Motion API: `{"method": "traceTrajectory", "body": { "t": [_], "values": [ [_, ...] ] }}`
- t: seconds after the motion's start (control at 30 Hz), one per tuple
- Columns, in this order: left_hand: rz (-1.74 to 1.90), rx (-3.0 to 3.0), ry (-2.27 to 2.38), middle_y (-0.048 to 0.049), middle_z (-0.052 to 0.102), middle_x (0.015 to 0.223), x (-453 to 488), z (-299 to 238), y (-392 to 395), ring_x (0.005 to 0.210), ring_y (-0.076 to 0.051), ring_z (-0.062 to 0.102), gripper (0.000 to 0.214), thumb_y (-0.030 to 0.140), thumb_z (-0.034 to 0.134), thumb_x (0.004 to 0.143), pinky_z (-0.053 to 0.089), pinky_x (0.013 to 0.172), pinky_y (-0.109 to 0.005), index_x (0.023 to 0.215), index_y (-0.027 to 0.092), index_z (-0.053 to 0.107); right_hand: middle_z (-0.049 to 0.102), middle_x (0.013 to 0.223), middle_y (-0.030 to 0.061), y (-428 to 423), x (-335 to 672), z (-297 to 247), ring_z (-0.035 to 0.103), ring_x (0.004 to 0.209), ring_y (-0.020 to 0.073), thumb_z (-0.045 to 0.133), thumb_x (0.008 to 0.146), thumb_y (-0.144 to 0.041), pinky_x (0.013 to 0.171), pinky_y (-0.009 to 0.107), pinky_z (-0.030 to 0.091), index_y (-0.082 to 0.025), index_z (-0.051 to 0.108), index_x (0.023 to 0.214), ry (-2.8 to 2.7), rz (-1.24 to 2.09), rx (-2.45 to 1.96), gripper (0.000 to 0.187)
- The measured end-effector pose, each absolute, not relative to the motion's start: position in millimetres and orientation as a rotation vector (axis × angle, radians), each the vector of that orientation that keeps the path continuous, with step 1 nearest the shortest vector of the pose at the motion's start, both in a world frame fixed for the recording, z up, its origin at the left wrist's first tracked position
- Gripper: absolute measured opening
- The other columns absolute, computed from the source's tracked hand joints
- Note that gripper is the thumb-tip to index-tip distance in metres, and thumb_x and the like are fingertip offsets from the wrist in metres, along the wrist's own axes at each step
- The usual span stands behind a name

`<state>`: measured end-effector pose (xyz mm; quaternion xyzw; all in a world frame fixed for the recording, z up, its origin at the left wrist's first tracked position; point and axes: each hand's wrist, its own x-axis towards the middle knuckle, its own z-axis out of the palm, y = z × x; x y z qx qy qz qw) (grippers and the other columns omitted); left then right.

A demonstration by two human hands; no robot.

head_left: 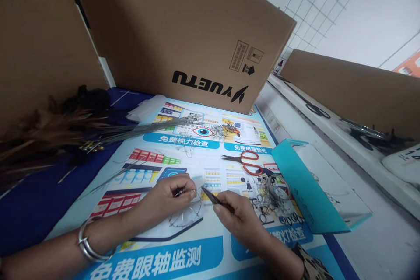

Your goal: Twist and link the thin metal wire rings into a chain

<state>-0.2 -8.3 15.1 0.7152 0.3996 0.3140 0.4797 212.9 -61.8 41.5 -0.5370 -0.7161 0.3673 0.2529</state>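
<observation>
My left hand (177, 193), with a silver bangle on its wrist, is closed in a pinch on a thin wire piece (186, 221). Fine curved wires hang below its fingers over the printed sheet. My right hand (239, 216) is wrapped around dark-jawed pliers (210, 194), whose tip points up and left towards the left fingers. A fine wire seems to run near the plier tip, but contact is unclear. Red-handled scissors (246, 159) lie beyond my hands. Right of them sits a heap of wire rings and loops (271, 192).
A teal-edged open box (295, 183) with small wire pieces stands at the right. Long straight wires (157, 126) and brown feathery material (49, 131) lie at the left. A large cardboard box (183, 22) closes off the back. A white ledge (328, 122) runs along the right.
</observation>
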Motion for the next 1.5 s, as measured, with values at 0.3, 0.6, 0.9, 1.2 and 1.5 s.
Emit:
{"method": "traceTrajectory", "body": {
  "t": [0.3,0.6,0.9,1.2,1.5],
  "values": [
    [0.679,1.540,0.838,0.0014,0.050,0.073,-5.2,18.2,-7.4,0.068,-0.013,0.045,0.026,0.040,0.050,0.087,0.035,0.062,-0.023,0.076,0.017,0.058,0.052,0.068,-0.0022,-60.8,217.3,36.8,0.047,0.064,0.0115,0.050,0.085,-0.022,0.057,0.022,0.032,-0.018,0.057,0.080,-1.995,0.872,-1.471,0.009],
    [0.618,1.364,0.741,0.0038,0.043,0.065,-4.8,12.9,-7.5,0.059,-0.010,0.037,0.029,0.041,0.052,0.087,0.028,0.055,-0.022,0.077,0.015,0.056,0.051,0.066,-0.0025,-61.8,216.8,37.8,0.046,0.062,0.0113,0.050,0.084,-0.022,0.056,0.022,0.031,-0.018,0.056,0.078,-1.977,0.894,-1.481,0.010],
    [0.627,1.380,0.816,0.0054,0.042,0.060,-4.3,14.6,-7.5,0.053,-0.009,0.034,0.029,0.043,0.054,0.084,0.026,0.050,-0.021,0.079,0.015,0.058,0.047,0.064,-0.0033,-67.2,210.4,31.5,0.042,0.060,0.0103,0.049,0.084,-0.024,0.055,0.021,0.032,-0.017,0.054,0.075,-1.879,0.967,-1.447,0.012],
    [0.642,1.561,0.830,0.0000,0.055,0.076,-3.4,3.7,-2.1,0.068,-0.013,0.048,0.020,0.037,0.057,0.081,0.038,0.060,-0.023,0.081,0.017,0.061,0.046,0.061,-0.0033,-67.7,209.2,31.1,0.043,0.059,0.0103,0.049,0.086,-0.030,0.054,0.022,0.034,-0.017,0.051,0.070,-1.696,1.187,-1.373,0.021],
    [0.663,1.431,0.658,-0.0046,0.060,0.097,-3.4,16.0,-6.2,0.091,-0.018,0.055,0.011,0.029,0.058,0.080,0.044,0.081,-0.030,0.081,0.018,0.056,0.049,0.063,-0.0024,-70.2,204.4,22.5,0.044,0.059,0.0102,0.050,0.085,-0.030,0.055,0.022,0.036,-0.017,0.054,0.073,-1.585,1.290,-1.296,0.019]
  ]
}}
